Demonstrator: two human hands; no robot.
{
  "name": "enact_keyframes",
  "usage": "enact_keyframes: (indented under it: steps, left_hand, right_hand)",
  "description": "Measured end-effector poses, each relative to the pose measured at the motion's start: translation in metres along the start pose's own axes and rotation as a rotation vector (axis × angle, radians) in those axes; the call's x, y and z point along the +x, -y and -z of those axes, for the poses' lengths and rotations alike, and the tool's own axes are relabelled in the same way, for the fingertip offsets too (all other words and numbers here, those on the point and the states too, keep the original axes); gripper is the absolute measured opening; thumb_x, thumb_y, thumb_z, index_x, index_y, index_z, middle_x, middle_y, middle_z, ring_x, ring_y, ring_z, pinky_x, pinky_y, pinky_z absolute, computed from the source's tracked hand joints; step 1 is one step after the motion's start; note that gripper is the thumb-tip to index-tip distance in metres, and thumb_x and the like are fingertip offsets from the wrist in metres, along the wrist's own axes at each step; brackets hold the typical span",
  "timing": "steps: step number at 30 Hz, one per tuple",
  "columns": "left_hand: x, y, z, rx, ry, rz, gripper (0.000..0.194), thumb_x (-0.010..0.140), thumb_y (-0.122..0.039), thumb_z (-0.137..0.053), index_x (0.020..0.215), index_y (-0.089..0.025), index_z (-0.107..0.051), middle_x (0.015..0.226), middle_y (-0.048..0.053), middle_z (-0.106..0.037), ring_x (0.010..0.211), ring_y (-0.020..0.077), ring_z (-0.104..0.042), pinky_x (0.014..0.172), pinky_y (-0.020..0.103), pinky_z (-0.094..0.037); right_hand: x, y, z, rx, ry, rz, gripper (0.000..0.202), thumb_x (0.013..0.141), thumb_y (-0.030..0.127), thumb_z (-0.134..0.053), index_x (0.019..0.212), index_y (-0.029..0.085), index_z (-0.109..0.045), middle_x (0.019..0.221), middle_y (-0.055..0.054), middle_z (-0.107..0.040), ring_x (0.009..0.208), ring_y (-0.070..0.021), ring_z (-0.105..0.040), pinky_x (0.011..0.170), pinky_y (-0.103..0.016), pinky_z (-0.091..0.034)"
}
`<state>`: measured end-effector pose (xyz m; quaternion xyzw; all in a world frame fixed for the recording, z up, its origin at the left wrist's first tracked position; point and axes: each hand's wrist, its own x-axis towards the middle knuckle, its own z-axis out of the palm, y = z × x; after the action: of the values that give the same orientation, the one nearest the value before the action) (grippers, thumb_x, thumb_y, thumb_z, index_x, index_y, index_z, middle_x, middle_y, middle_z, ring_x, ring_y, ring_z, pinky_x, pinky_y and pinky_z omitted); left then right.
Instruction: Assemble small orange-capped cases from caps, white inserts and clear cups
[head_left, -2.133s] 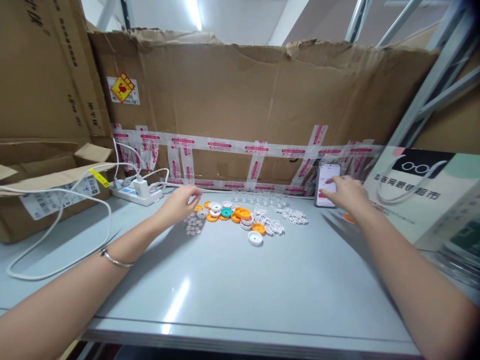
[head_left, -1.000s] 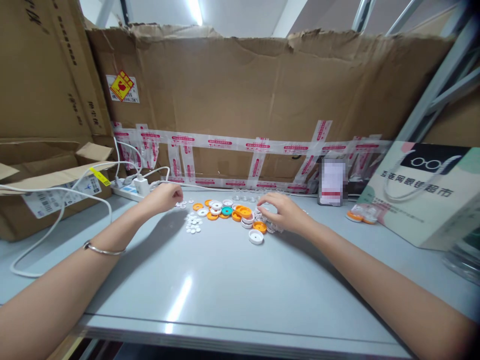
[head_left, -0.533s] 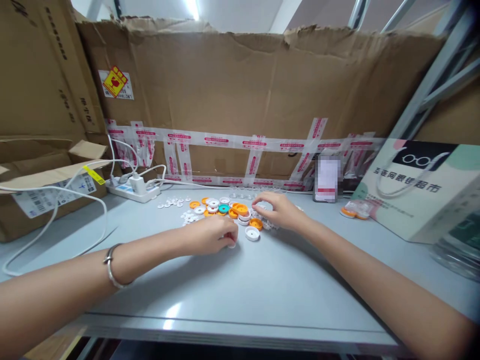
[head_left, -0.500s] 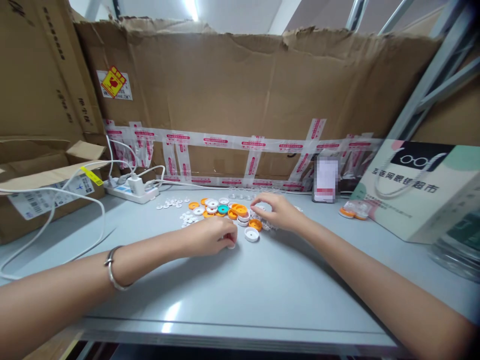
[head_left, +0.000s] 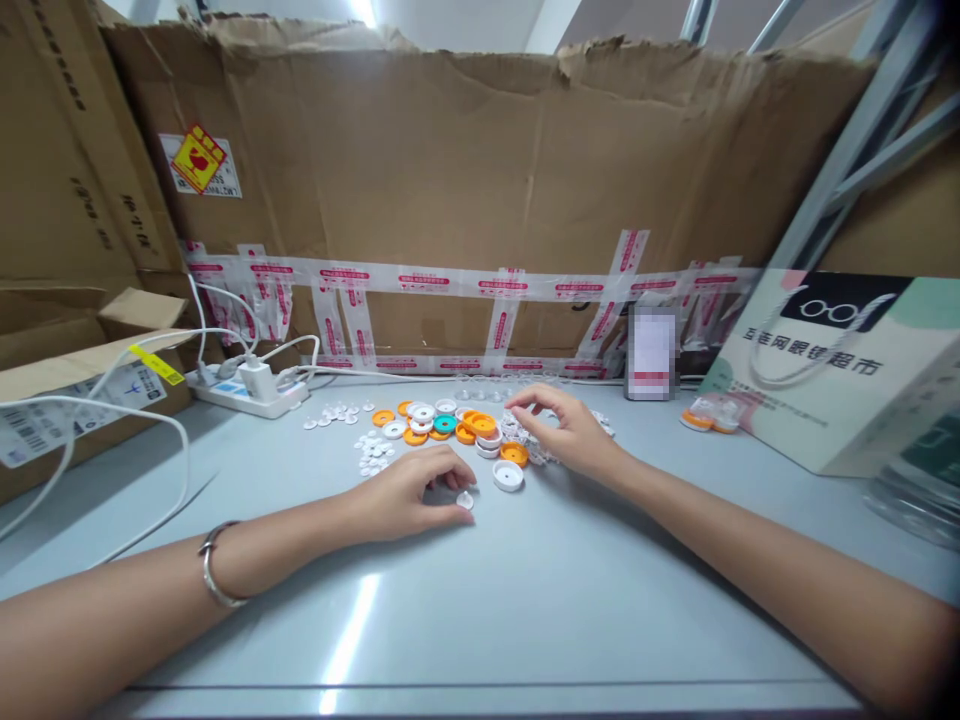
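Left hand (head_left: 424,497) newly spread around white piece (head_left: 465,501) — “超市” on bag (head_left: 814,420)

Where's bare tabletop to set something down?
Widest: tabletop between left hand, right forearm and near edge. Smaller: between that forearm and the paper bag. Crowded: back middle, with orange, teal and white discs, small white pieces and the right hand.

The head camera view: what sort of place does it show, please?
Probably a workshop or storeroom: round orange and white plastic parts lie heaped on a grey tabletop, and a large brown taped cardboard panel stands behind them.
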<state>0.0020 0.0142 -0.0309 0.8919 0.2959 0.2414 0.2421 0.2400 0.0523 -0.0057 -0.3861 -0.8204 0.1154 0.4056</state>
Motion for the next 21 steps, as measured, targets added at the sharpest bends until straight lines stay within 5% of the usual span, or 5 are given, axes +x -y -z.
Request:
enact_keyframes:
  steps: [5, 21]
  left_hand:
    - [0.002, 0.001, -0.002, 0.018, -0.012, 0.058, 0.014, 0.082, -0.029, -0.057, 0.089, -0.019, -0.062, 0.089, 0.004, -0.059, 0.08, 0.0135, -0.054, 0.07, 0.024, -0.043]
    - [0.021, 0.009, -0.007, -0.048, -0.045, 0.165, 0.014, 0.081, -0.023, -0.055, 0.095, -0.022, -0.058, 0.088, 0.003, -0.061, 0.077, 0.0132, -0.055, 0.066, 0.023, -0.045]
  right_hand:
    - [-0.001, -0.003, 0.003, 0.013, -0.054, -0.076, 0.015, 0.084, 0.029, -0.05, 0.089, 0.02, -0.061, 0.087, -0.003, -0.063, 0.081, -0.0168, -0.058, 0.071, -0.03, -0.045]
    - [-0.021, -0.007, -0.004, 0.133, 0.1, 0.209, 0.024, 0.084, 0.01, -0.048, 0.099, 0.026, -0.057, 0.093, -0.004, -0.064, 0.089, -0.0177, -0.059, 0.078, -0.034, -0.048]
